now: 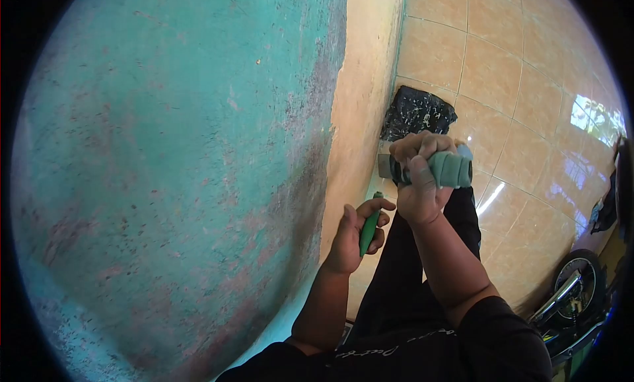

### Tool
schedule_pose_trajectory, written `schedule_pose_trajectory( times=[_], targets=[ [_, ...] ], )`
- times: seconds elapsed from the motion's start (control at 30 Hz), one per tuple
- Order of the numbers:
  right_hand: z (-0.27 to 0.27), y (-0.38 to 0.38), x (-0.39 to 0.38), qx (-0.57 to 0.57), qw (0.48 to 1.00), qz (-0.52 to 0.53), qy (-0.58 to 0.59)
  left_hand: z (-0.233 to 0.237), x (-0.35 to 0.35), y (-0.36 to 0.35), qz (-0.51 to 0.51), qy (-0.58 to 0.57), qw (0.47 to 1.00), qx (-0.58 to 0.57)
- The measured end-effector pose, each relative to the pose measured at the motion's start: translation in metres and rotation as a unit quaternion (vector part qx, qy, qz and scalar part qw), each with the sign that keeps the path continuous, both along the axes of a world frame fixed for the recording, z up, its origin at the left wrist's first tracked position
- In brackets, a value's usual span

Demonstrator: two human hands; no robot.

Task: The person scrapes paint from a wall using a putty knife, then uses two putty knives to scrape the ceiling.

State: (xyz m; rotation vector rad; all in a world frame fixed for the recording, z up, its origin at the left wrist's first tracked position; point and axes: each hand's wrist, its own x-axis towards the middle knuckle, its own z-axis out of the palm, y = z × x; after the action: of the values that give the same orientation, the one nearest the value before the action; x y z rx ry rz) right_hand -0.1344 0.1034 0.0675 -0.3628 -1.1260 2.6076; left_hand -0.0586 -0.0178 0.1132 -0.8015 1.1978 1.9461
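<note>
My left hand (354,240) is curled around a slim green handle-like piece (370,231), held near the wall's lower edge; its kind is not clear. My right hand (422,177) grips a grey-green ribbed, cylinder-shaped object (452,169) whose kind I cannot make out. A flat greyish piece (384,165) sticks out on the left of that fist, and the fingers hide how it joins. Beside my hands stands a wall with worn turquoise paint (198,151), scuffed and patchy, with a peach-coloured lower band (360,98).
A black, white-speckled sheet or bag (419,111) lies on the floor against the wall. Glossy orange-beige tiles (489,85) cover the floor. A motorcycle wheel (576,286) stands at the lower right. My dark-trousered legs (396,263) are below my hands.
</note>
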Motion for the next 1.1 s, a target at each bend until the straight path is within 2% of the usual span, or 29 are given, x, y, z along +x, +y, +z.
schedule_pose_trajectory(
  times=[0.1, 0.13, 0.23, 0.3, 0.37, 0.43, 0.53, 0.57, 0.63, 0.67, 0.77, 0.8, 0.9, 0.93, 1.0, 1.07, 1.1],
  targets=[
    [-0.019, -0.008, -0.017, -0.031, 0.996, -0.015, 0.085, -0.02, 0.028, -0.01, -0.038, -0.046, 0.998, -0.026],
    [-0.01, -0.011, -0.025, -0.058, 0.995, -0.027, 0.074, -0.025, 0.037, -0.011, -0.005, -0.083, 0.996, -0.015],
    [0.021, -0.009, -0.04, -0.023, 0.996, 0.02, 0.087, -0.031, 0.05, -0.012, 0.023, -0.116, 0.992, -0.053],
    [0.032, -0.019, -0.045, -0.074, 0.99, 0.0, 0.121, -0.036, 0.053, -0.014, 0.06, -0.107, 0.991, -0.057],
    [0.023, -0.043, -0.047, -0.024, 0.994, -0.007, 0.108, -0.046, 0.057, -0.016, 0.089, -0.103, 0.989, -0.061],
    [-0.017, -0.079, -0.044, 0.124, 0.991, 0.004, 0.042, -0.043, 0.046, -0.008, 0.092, -0.065, 0.99, -0.083],
    [-0.023, -0.068, -0.056, -0.003, 0.994, -0.106, 0.032, -0.038, 0.041, -0.01, 0.085, -0.069, 0.991, -0.075],
    [-0.017, -0.055, -0.05, -0.026, 0.995, -0.083, 0.047, -0.037, 0.042, -0.012, 0.084, -0.082, 0.991, -0.067],
    [-0.014, -0.035, -0.052, -0.068, 0.98, -0.092, 0.161, -0.041, 0.044, -0.015, 0.101, -0.089, 0.988, -0.069],
    [-0.009, -0.041, -0.05, -0.101, 0.978, -0.111, 0.143, -0.046, 0.047, -0.015, 0.106, -0.097, 0.986, -0.08],
    [-0.015, -0.07, -0.053, -0.005, 0.997, -0.073, 0.028, -0.05, 0.051, -0.006, 0.108, -0.1, 0.984, -0.095],
    [-0.016, -0.068, -0.06, -0.056, 0.992, -0.107, 0.038, -0.053, 0.053, -0.005, 0.107, -0.089, 0.987, -0.086],
    [-0.005, -0.042, -0.062, -0.055, 0.984, -0.154, 0.072, -0.053, 0.053, -0.004, 0.105, -0.07, 0.989, -0.082],
    [0.001, -0.038, -0.061, -0.11, 0.966, -0.176, 0.156, -0.056, 0.056, -0.004, 0.105, -0.066, 0.987, -0.104],
    [-0.006, -0.061, -0.059, -0.021, 0.974, -0.174, 0.143, -0.065, 0.066, -0.005, 0.103, -0.058, 0.979, -0.168],
    [-0.04, -0.09, -0.054, 0.146, 0.97, -0.131, 0.146, -0.065, 0.065, -0.002, 0.082, -0.059, 0.972, -0.213],
    [-0.039, -0.086, -0.054, 0.115, 0.974, -0.149, 0.128, -0.055, 0.057, 0.001, 0.061, -0.067, 0.972, -0.218]
  ],
)
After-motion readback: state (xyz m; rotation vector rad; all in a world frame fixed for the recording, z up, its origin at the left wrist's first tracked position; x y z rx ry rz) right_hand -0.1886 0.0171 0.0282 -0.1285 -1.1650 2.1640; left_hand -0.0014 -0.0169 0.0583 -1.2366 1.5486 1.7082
